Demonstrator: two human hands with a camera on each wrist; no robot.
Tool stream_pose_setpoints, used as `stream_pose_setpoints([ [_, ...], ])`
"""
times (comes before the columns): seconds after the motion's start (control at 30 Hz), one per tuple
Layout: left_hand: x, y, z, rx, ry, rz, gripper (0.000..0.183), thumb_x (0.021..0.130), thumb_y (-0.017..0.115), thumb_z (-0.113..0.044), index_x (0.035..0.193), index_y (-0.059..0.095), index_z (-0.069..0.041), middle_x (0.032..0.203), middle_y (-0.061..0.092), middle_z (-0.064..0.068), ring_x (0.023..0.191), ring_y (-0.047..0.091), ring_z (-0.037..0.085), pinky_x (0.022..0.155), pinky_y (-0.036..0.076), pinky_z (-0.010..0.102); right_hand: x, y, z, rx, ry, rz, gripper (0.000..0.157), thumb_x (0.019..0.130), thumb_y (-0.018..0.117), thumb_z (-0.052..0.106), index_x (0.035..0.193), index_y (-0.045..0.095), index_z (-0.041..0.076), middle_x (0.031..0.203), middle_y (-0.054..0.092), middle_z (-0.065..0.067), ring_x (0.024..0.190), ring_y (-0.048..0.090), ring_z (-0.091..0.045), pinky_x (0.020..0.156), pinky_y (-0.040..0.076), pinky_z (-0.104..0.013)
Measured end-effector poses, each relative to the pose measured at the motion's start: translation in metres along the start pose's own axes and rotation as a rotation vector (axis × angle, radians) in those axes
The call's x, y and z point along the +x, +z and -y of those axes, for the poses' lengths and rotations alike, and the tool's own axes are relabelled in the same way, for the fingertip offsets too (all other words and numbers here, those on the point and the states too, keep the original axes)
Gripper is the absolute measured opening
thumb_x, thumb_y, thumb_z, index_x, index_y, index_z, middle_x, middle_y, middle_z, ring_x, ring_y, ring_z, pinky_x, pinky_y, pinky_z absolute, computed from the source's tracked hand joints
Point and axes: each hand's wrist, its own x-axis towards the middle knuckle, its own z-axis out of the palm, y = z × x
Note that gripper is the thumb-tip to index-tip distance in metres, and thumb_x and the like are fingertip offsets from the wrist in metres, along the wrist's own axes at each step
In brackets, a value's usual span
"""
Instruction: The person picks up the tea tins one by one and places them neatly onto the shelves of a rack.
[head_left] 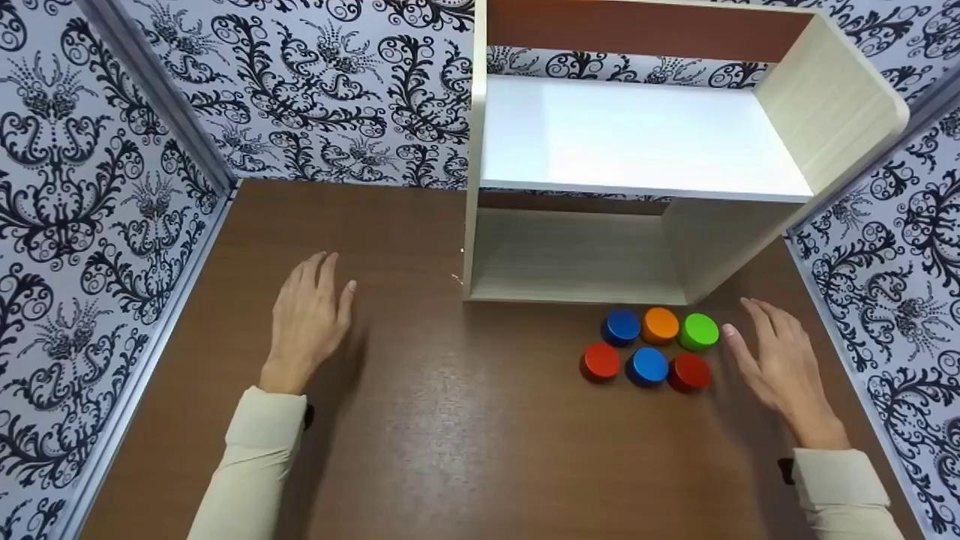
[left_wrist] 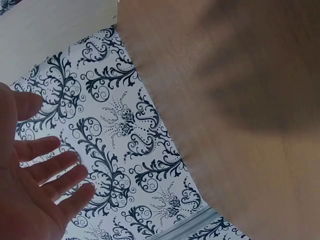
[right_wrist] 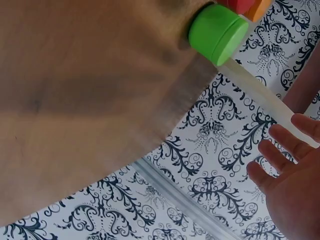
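Over the left part of the brown table, my left hand (head_left: 307, 319) holds nothing, its fingers extended. My right hand (head_left: 780, 364) is at the right, also holding nothing, its thumb close to a green round container (head_left: 698, 332). Beside that one, a dark blue container (head_left: 621, 328) and an orange container (head_left: 661, 326) complete the back row. Nearer to me are a red container (head_left: 601, 362), a lighter blue container (head_left: 647, 366) and a dark red container (head_left: 689, 372). In the right wrist view, the green container (right_wrist: 217, 34) shows a lid seam, apart from my right hand (right_wrist: 295, 175).
A pale wooden shelf unit (head_left: 574, 255) stands right behind the containers, with a white middle shelf (head_left: 637, 139). Patterned walls (head_left: 322, 90) enclose the table (head_left: 450, 450) at the back and both sides, with grey metal strips (head_left: 161, 90) along the corners.
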Motion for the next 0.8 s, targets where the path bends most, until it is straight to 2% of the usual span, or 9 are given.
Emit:
stream_pose_setpoints([
  [0.17,-0.002,0.003,-0.004,0.000,-0.014,0.004,0.045,0.103,0.058,-0.024,0.132,0.055,0.010,0.129,0.057,0.031,0.116,0.055,0.049,0.091,0.053,0.062,-0.003,0.004,0.004,0.025,0.012,-0.031,0.044,0.098,0.063,0.022,0.134,0.057,-0.004,0.130,0.054,-0.031,0.117,0.044,-0.053,0.095,0.037,-0.071],
  [0.37,-0.004,0.008,-0.012,-0.070,-0.056,0.040,0.039,0.100,0.061,-0.021,0.127,0.060,0.007,0.122,0.062,0.027,0.107,0.060,0.046,0.082,0.057,0.061,-0.007,0.009,0.013,0.060,0.033,-0.051,0.036,0.095,0.068,0.016,0.125,0.062,-0.004,0.118,0.059,-0.028,0.108,0.048,-0.048,0.086,0.040,-0.063],
  [0.6,-0.001,0.011,-0.028,-0.246,-0.131,0.099,0.038,0.101,0.061,-0.022,0.131,0.060,0.002,0.126,0.062,0.023,0.115,0.058,0.041,0.089,0.055,0.061,-0.011,0.014,0.027,0.132,0.088,-0.051,0.029,0.093,0.071,0.010,0.117,0.065,-0.005,0.102,0.061,-0.021,0.096,0.051,-0.036,0.081,0.041,-0.047],
  [0.8,0.010,0.011,-0.046,-0.397,-0.132,0.073,0.039,0.101,0.062,-0.021,0.135,0.060,-0.001,0.123,0.063,0.018,0.114,0.059,0.036,0.094,0.054,0.053,-0.009,0.016,0.040,0.186,0.114,-0.037,0.032,0.093,0.072,0.012,0.121,0.065,-0.003,0.105,0.064,-0.018,0.098,0.056,-0.033,0.079,0.044,-0.029],
])
